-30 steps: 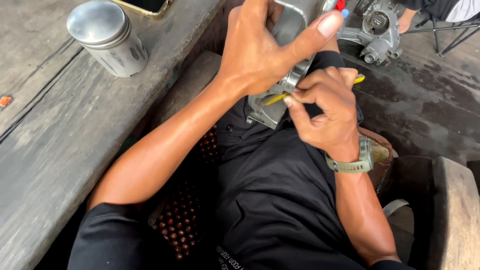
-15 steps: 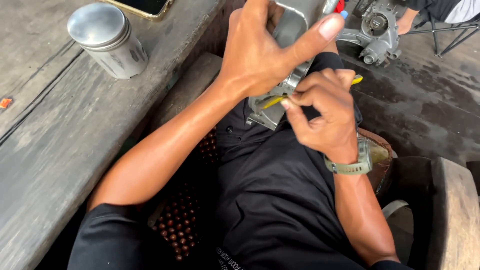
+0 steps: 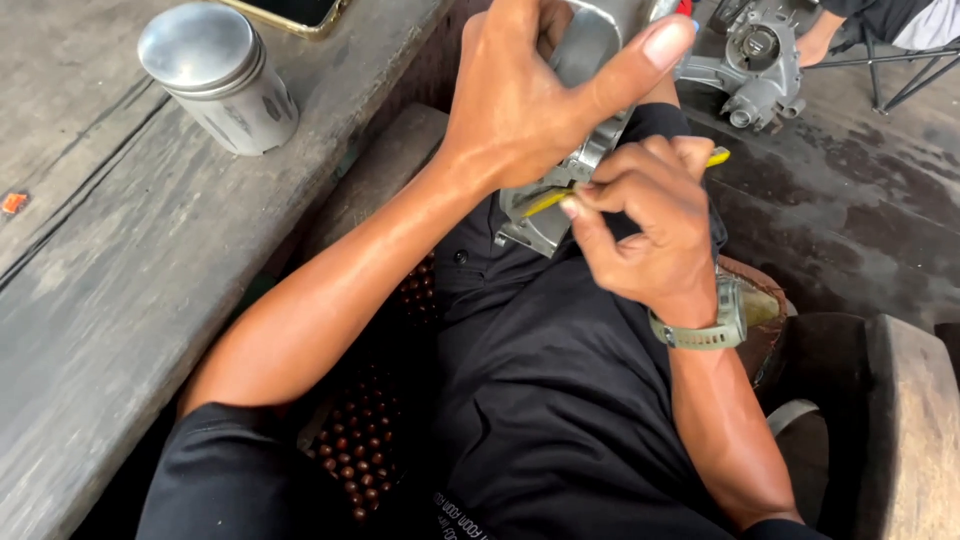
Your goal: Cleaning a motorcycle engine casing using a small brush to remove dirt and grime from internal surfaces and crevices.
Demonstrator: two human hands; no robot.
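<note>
My left hand [image 3: 530, 90] is wrapped over a grey cast-metal engine part [image 3: 560, 200] held above my lap, thumb stretched up across its top. My right hand [image 3: 650, 225], with an olive watch on the wrist, pinches a thin yellow tool [image 3: 550, 200] whose tip lies against the lower edge of the metal part; its other end pokes out past my knuckles. Most of the part is hidden behind my left hand.
A round metal tin [image 3: 220, 75] stands on the wooden bench [image 3: 120, 300] at left, with a phone's edge [image 3: 290, 12] behind it. Another grey engine casting [image 3: 755, 65] lies on the dark floor at upper right, near another person's hand [image 3: 820, 40] and chair legs.
My right hand has shifted slightly along the part's lower edge with the yellow tool; the left hand keeps the same hold.
</note>
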